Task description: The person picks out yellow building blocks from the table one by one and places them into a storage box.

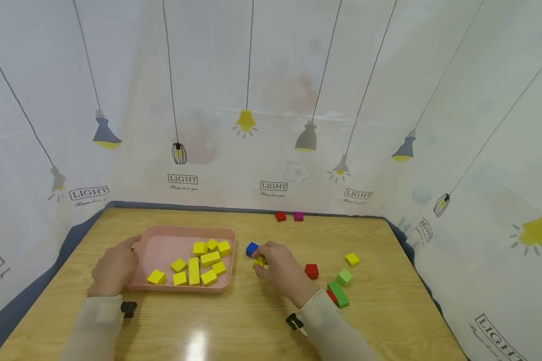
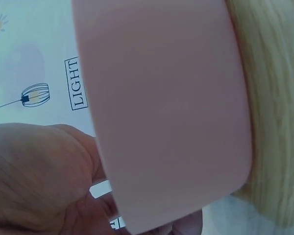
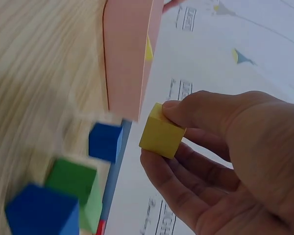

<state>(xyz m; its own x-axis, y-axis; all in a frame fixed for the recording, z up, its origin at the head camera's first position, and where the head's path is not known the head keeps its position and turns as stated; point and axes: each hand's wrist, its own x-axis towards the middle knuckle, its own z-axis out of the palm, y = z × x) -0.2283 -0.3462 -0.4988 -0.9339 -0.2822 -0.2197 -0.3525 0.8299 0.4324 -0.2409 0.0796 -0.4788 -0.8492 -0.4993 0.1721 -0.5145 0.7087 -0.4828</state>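
A pink tray (image 1: 188, 289) stands on the left of the table, with several yellow blocks (image 1: 194, 271) lying mostly in its right part. My left hand (image 1: 115, 266) grips the tray's left edge. In the left wrist view, the pink wall (image 2: 169, 112) hides part of that hand's fingers. Just right of the tray, my right hand (image 1: 282, 271) pinches a yellow cube (image 3: 162, 133) between thumb and fingers, held above the table. A blue block (image 1: 252, 249) sits close to its fingertips.
Right of my right hand are a red block (image 1: 311, 271), a light green block (image 1: 344, 277), a green block (image 1: 339, 294) and a loose yellow block (image 1: 352, 259). A red block (image 1: 280, 216) and a magenta block (image 1: 298, 216) lie by the back edge, near the printed curtain (image 1: 217, 165).
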